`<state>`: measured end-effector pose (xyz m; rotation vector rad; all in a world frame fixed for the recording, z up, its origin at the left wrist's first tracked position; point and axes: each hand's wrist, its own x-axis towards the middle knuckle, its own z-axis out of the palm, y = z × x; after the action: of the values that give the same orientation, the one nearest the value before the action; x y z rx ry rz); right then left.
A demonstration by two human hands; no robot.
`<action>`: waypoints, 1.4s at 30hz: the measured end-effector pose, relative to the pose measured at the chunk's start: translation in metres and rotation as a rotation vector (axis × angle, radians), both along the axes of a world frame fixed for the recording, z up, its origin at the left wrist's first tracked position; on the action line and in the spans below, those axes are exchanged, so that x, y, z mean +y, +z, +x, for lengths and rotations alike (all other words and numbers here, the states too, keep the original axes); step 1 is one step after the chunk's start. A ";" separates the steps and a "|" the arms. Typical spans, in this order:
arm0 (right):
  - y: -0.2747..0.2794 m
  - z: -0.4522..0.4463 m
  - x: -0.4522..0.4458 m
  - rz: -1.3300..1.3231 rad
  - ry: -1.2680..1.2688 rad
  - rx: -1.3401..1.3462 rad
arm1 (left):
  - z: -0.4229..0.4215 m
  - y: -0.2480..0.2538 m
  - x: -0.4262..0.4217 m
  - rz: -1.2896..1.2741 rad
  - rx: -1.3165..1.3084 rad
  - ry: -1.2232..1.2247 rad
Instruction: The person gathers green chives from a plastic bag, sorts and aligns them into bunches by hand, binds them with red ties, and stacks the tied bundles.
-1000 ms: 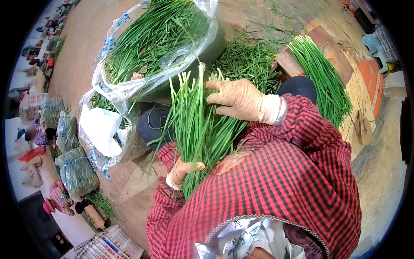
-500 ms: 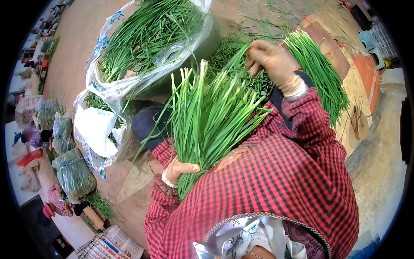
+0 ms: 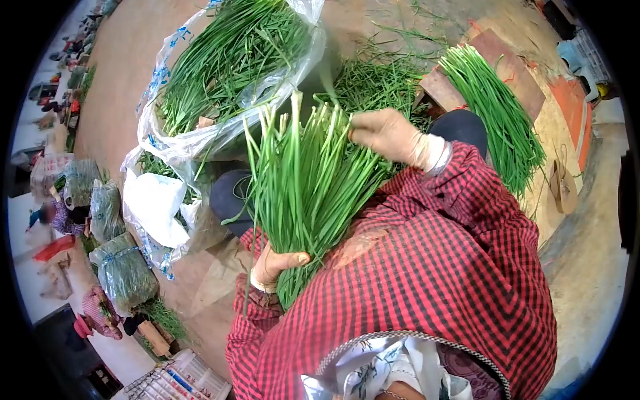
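A: Where is your right hand (image 3: pixel 387 135) compared with half a second ago, when it is out over the pile of loose green leaves (image 3: pixel 383 83)?

B: You have it back at the bunch of green stalks (image 3: pixel 313 187), by the pale ends on the right side. Your fingers there are drawn closer together than a second ago, when they spread across the stalks.

A: And the bunch itself?

B: Its pale ends lean farther to your left now, and its right side looks less fanned than half a second ago.
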<state>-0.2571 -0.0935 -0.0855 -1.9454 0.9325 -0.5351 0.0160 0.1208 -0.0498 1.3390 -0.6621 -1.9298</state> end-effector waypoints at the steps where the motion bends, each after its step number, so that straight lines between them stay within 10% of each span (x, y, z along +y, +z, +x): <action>1: 0.007 -0.006 -0.009 0.095 -0.053 -0.001 | 0.006 0.000 0.003 0.036 0.013 0.003; 4: 0.032 -0.033 -0.040 0.280 -0.384 0.305 | 0.014 0.002 0.011 0.027 -0.031 -0.020; 6: 0.025 -0.045 -0.043 -0.164 -0.217 0.520 | 0.008 0.007 0.007 -0.021 -0.041 0.000; 10: 0.036 -0.014 -0.014 -0.031 0.001 -0.064 | 0.003 0.008 -0.001 0.074 -0.021 0.006; 18: 0.004 0.013 -0.006 -0.010 0.042 -0.298 | 0.008 0.000 0.005 0.002 0.010 -0.082; 24: -0.014 -0.032 -0.043 -0.360 -0.408 0.230 | 0.012 -0.003 0.010 0.014 -0.034 -0.074; 32: 0.021 0.002 -0.025 0.356 0.232 -0.047 | 0.008 -0.007 -0.001 -0.133 -0.137 -0.212; 42: -0.005 -0.033 -0.039 0.146 -0.118 -0.143 | 0.007 -0.007 0.005 -0.011 -0.144 -0.131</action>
<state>-0.2904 -0.1330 -0.0900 -1.7065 0.9710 -0.6468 0.0235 0.1259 -0.0571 1.4699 -0.8480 -1.9418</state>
